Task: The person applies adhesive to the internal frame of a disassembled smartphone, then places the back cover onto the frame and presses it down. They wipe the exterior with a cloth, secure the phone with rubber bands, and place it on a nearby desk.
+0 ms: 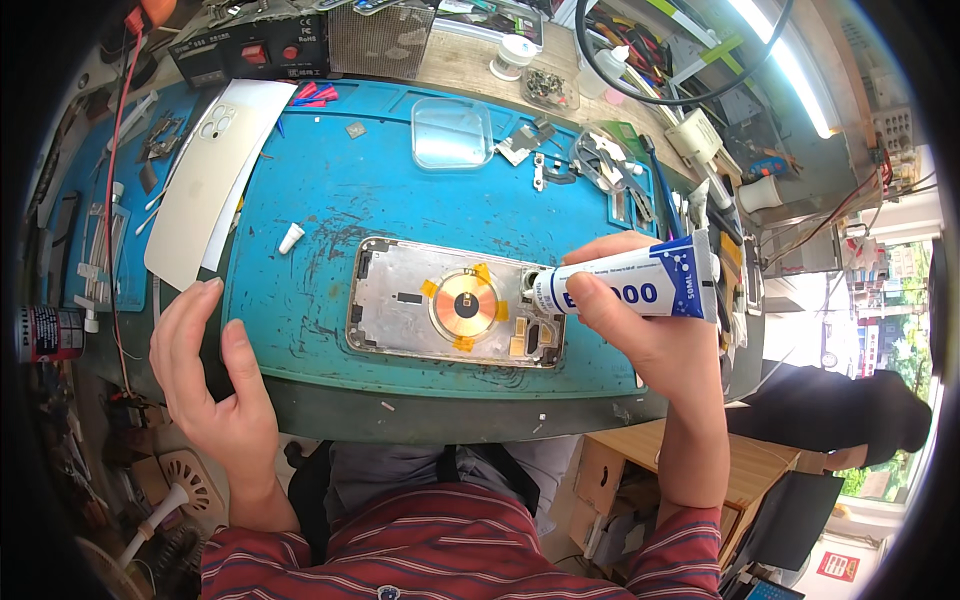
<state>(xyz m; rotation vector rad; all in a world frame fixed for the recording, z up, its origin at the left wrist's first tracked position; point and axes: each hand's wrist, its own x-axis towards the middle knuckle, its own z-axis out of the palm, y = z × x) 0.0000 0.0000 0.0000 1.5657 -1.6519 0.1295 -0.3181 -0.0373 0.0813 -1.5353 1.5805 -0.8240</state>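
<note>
My right hand (640, 315) is closed round a white and blue glue tube (620, 285), its nozzle end pointing left over the right end of an opened phone (390, 310). The phone lies flat on a blue work mat (330, 190), showing a silver inner plate. A round copper charging coil (467, 303) with orange tape tabs sits at its middle. My left hand (210, 375) holds nothing; its fingers are apart at the mat's left front edge. A small white cap (291, 238) lies on the mat left of the phone. Whether the nozzle touches the phone cannot be seen.
A pale phone back cover (210, 180) lies at the left on a white sheet. A clear plastic lid (451, 133), metal brackets (600, 165) and pink-red tips (314, 95) lie at the back. Behind stand a black box with switches (250, 45) and a white bottle (607, 70).
</note>
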